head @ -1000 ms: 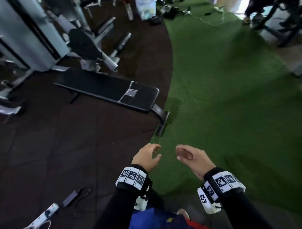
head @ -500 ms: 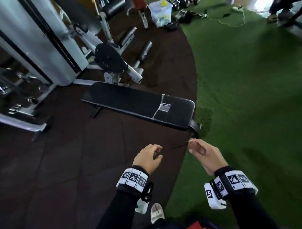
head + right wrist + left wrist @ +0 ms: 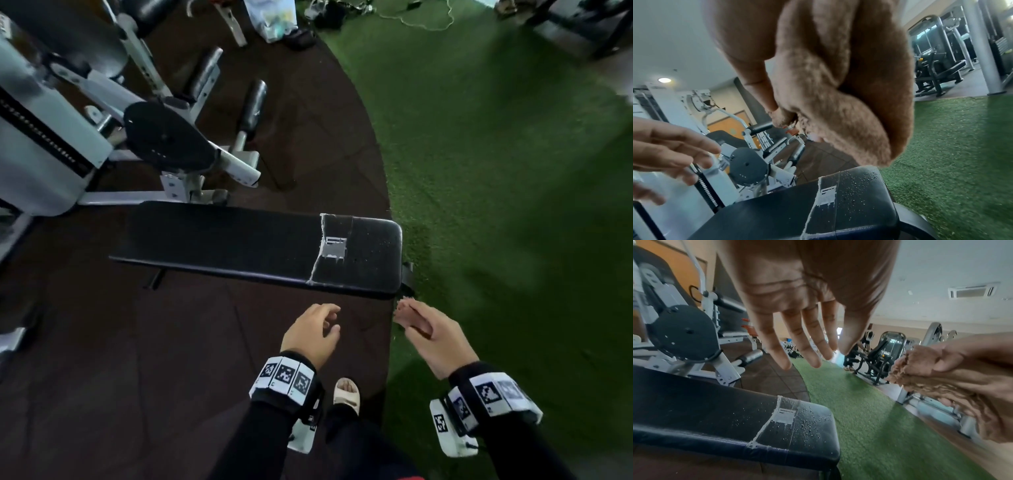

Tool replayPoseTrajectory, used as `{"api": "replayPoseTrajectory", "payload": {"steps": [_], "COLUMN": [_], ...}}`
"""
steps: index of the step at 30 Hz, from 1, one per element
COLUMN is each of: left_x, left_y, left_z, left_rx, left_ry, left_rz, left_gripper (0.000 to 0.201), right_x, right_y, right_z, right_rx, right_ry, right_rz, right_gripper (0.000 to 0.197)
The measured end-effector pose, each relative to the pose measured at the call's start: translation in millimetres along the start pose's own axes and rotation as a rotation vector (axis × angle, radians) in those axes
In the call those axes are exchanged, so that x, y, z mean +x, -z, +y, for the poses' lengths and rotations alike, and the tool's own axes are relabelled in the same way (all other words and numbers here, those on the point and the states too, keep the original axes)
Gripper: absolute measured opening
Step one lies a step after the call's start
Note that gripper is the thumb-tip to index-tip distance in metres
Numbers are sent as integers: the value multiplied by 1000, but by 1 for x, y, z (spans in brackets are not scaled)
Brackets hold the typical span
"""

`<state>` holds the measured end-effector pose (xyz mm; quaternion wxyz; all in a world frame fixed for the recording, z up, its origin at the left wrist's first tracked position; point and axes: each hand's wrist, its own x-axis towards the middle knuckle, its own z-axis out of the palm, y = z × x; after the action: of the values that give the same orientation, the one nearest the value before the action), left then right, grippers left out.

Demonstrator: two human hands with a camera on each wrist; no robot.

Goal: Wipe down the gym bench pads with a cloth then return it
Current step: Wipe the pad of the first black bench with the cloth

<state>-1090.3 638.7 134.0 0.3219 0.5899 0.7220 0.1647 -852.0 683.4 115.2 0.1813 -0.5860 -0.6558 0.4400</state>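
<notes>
A long black flat bench pad (image 3: 222, 245) lies across the floor just in front of me, with a taped tear (image 3: 333, 247) and water droplets near its right end (image 3: 807, 418). My right hand (image 3: 411, 317) hovers short of the pad's near right corner and grips a bunched tan terry cloth (image 3: 838, 100), which also shows in the left wrist view (image 3: 920, 379). My left hand (image 3: 325, 320) hangs beside it over the dark floor, fingers loosely spread (image 3: 803, 345) and holding nothing. Neither hand touches the pad.
A grey weight machine (image 3: 51, 137) with a round black pad (image 3: 168, 140) stands right behind the bench. Green turf (image 3: 496, 171) spreads to the right of the dark rubber floor (image 3: 85, 359). A plastic bag (image 3: 272, 15) and cables lie at the back. My sandalled foot (image 3: 347, 394) is below.
I have walked toward the bench, so it now sits much nearer and squarer to my hands. Both hands keep roughly the same pose, the right still holding the cloth.
</notes>
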Motion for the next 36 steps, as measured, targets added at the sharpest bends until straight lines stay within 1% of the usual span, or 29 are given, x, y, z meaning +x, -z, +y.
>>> {"api": "replayPoseTrajectory", "payload": {"steps": [4,6,10,13,16,18,19,21,23,25,26,28,31,34,36], "left_x": [64,94,151,191,233,262,275,300,318,331,335,340,344,345,346], "left_y": [1,1,-8,-28,-60,-85,-98,-124,-148,-168,-177,-188,-200,-208,-211], "left_z": [-12,-19,-44,-71,-108,-137,-152,-181,-208,-232,-240,-253,-263,-272,-277], "left_rx": [36,54,53,47,78,111,141,246,332,386,413,435,437,428,438], "left_ry": [31,22,31,36,9,-28,-44,-78,-81,-98,-128,-210,-286,-315,-335], "left_rz": [-103,-122,-144,-182,-197,-195,-192,-163,-126,-67,-14,96,189,272,309], "left_gripper": [33,32,29,29,32,34,35,40,44,45,44,44,52,53,54], "right_x": [54,81,136,171,210,237,251,276,296,308,311,311,302,290,288], "right_y": [-9,-15,-36,-60,-95,-121,-135,-161,-184,-202,-210,-225,-243,-256,-268], "right_z": [-7,-9,-3,15,44,69,83,109,134,156,164,178,197,211,216], "right_rx": [-95,-113,-191,-215,-191,-170,-163,-168,-242,-376,-444,-546,-567,-543,-570], "right_ry": [19,21,-59,-130,-182,-192,-182,-141,-66,52,117,206,314,397,415], "right_rz": [-5,9,-4,0,67,110,123,138,161,253,319,449,605,639,647], "right_gripper": [52,53,56,62,69,67,61,49,47,48,45,36,29,35,38]}}
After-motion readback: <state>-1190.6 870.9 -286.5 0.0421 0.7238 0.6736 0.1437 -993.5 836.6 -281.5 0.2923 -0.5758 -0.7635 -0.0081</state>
